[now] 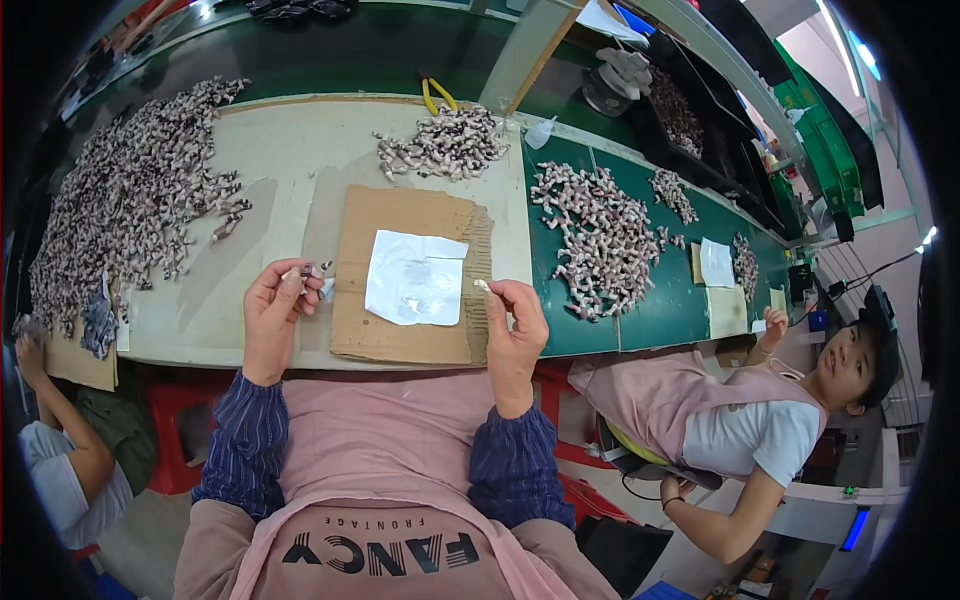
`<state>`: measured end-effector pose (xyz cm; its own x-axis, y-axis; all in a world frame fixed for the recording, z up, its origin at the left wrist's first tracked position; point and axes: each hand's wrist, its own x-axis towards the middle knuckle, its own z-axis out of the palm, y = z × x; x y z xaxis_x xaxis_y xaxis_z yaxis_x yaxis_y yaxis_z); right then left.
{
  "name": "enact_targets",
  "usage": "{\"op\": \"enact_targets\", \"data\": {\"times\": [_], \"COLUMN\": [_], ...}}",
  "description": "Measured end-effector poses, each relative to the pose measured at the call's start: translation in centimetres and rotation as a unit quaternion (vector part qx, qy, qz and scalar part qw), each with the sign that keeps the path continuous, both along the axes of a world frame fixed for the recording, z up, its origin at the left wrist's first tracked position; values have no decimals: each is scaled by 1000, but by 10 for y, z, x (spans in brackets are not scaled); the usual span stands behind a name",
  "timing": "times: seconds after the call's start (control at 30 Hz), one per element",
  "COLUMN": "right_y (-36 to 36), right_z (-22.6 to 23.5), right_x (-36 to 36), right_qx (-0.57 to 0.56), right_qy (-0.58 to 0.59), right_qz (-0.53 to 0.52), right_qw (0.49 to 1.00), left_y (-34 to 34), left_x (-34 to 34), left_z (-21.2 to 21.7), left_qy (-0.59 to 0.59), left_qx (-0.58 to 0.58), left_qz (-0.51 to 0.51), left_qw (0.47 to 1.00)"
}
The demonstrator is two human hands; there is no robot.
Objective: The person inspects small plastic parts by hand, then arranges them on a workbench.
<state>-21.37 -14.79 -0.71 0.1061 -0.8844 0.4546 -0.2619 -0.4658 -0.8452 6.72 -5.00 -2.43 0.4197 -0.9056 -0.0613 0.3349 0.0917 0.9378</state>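
Note:
My left hand (272, 312) is closed at the left edge of a cardboard sheet (350, 335). Between its thumb and fingers are small white-and-dark pieces (318, 268), their exact kind too small to tell. Over the cardboard's right edge, my right hand (515, 330) pinches a small whitish piece (482, 286) between thumb and forefinger. A white sheet (415, 280) with a shiny, wrinkled middle lies on the cardboard between both hands. Beyond it is a heap of similar white-and-dark pieces (440, 145).
Yellow-handled pliers (438, 97) lie behind the middle heap. A large pile (130, 190) covers the table's left; another heap (600, 240) lies on the green mat (545, 335). A post (530, 55) rises at the back. A co-worker (740, 430) sits at right, another person's arm (65, 420) at left.

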Motion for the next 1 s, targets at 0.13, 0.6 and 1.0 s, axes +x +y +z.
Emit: {"op": "enact_targets", "data": {"times": [0.13,0.6,1.0], "right_y": [-26,-223,-227], "right_z": [8,-2,-10], "right_x": [6,91,100], "right_qx": [35,-125,-129], "right_qy": [-5,243,201], "right_qz": [9,86,29], "right_qw": [999,958,971], "left_y": [-2,-1,-1], "left_x": [0,-1,5], "left_z": [-1,-6,-14], "left_qy": [11,6,-16], "left_qx": [-2,-4,1], "left_qz": [-8,-17,-17], "left_qw": [1000,1000,1000]}}
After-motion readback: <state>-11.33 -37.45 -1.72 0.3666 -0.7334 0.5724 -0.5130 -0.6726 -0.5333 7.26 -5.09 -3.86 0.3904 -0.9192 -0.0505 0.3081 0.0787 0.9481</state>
